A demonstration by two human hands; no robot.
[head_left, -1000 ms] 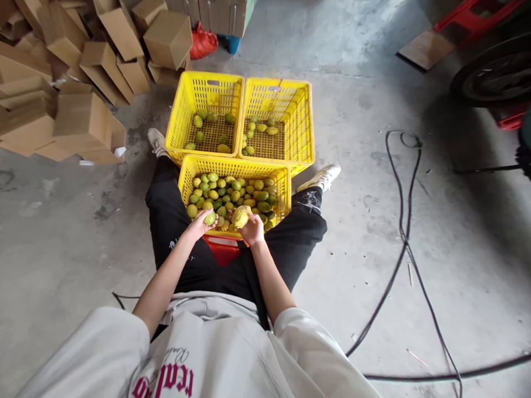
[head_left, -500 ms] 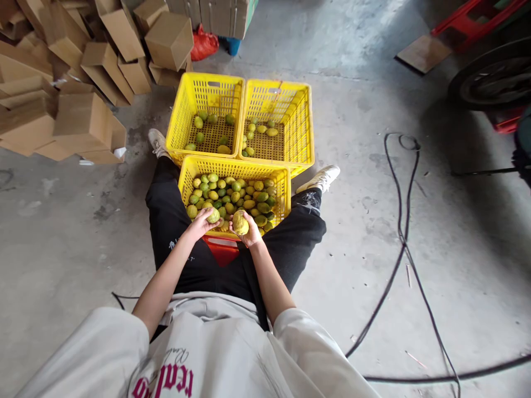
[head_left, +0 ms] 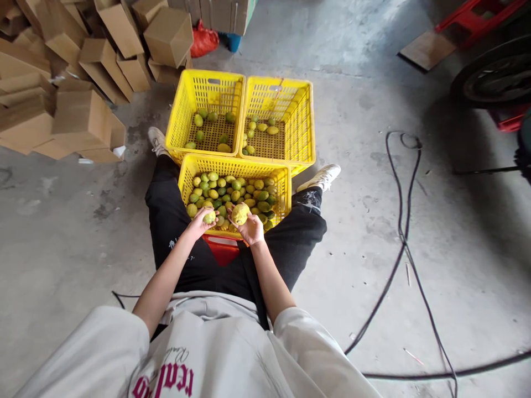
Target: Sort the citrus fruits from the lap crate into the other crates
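Both hands are over the near edge of a yellow crate (head_left: 287, 190) full of green and yellow lemons (head_left: 235, 195). My left hand (head_left: 199, 223) is closed around a greenish-yellow lemon (head_left: 209, 217). In my right hand (head_left: 251, 229) a larger, bumpy yellow lemon (head_left: 240, 214) is held in the fingers. A small gap separates the two held fruits. Beyond the near crate stand two more yellow crates side by side, the left one (head_left: 172, 119) and the right one (head_left: 311, 124), each with several lemons on its slotted bottom.
Cardboard boxes (head_left: 83, 119) are heaped at the far left, beside a red bag (head_left: 204, 41). Something red (head_left: 224, 251) shows under the near crate. A black cable (head_left: 400, 249) loops over the concrete floor at right. A wheel (head_left: 493, 80) stands at the upper right.
My right hand has turned the yellow lemon and shifted slightly up, showing another side of it. My left hand has moved a little left with its lemon, also turned.
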